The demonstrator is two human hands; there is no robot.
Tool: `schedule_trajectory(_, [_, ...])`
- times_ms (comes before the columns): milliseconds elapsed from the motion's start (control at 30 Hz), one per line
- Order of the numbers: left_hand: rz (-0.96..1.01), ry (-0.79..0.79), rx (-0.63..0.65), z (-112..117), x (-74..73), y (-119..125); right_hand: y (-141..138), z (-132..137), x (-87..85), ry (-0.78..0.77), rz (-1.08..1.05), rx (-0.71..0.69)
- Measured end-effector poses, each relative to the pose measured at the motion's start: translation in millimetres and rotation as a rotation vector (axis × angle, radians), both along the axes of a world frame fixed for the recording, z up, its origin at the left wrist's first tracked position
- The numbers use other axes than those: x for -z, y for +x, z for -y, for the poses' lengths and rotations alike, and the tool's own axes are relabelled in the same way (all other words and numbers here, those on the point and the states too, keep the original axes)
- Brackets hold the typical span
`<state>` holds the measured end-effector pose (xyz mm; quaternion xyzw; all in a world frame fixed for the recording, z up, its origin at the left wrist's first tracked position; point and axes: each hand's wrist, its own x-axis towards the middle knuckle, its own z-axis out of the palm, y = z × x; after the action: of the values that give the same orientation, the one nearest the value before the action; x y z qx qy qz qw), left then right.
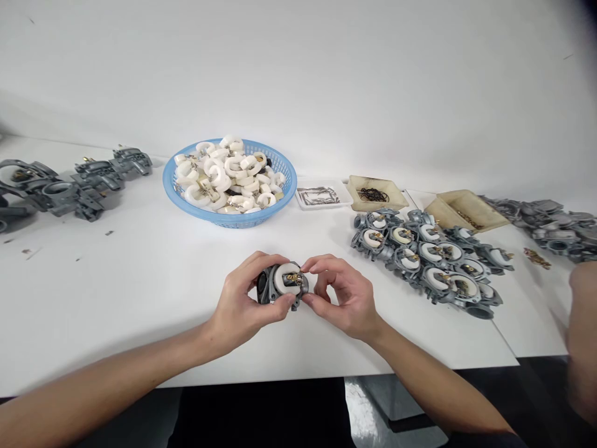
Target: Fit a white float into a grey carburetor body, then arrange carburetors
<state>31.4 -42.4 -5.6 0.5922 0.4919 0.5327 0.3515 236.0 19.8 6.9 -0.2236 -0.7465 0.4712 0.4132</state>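
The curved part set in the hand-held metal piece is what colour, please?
The curved part is white, best seen in the head view.

Observed, beyond the fingers (321,264), a white wall (326,74) bearing small dark marks (32,20) high to their left and right. Recorded, under the fingers, a white table (140,280), with dark specks (109,233) to their left and a join (506,342) reaching the near edge at their right. Noted, below and right of the fingers, a grey floor (368,414) with bright glare. Found light soft and even.
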Motion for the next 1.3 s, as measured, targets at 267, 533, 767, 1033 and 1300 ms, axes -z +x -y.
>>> schedule_trajectory(267, [-0.009,-0.017,-0.004,0.8,0.9,0.4,0.5,-0.8,4.0,-0.008,0.007,-0.008])
schedule_trajectory(533, [-0.010,-0.025,0.067,0.5,-6.1,-0.3,1.8,-4.5,0.4,0.040,0.026,0.019])
schedule_trajectory(767, [-0.025,-0.094,0.136,-2.0,-10.6,-2.3,3.3,-5.9,-2.5,0.008,0.009,0.031])
schedule_trajectory(1033, [0.003,-0.058,0.136,-2.9,-8.8,-2.8,4.5,-7.9,-1.3,0.053,-0.009,0.009])
schedule_trajectory(1300, [-0.025,-0.014,0.158,-1.7,-7.2,-2.8,3.0,-8.2,-2.4,0.049,-0.019,0.005])
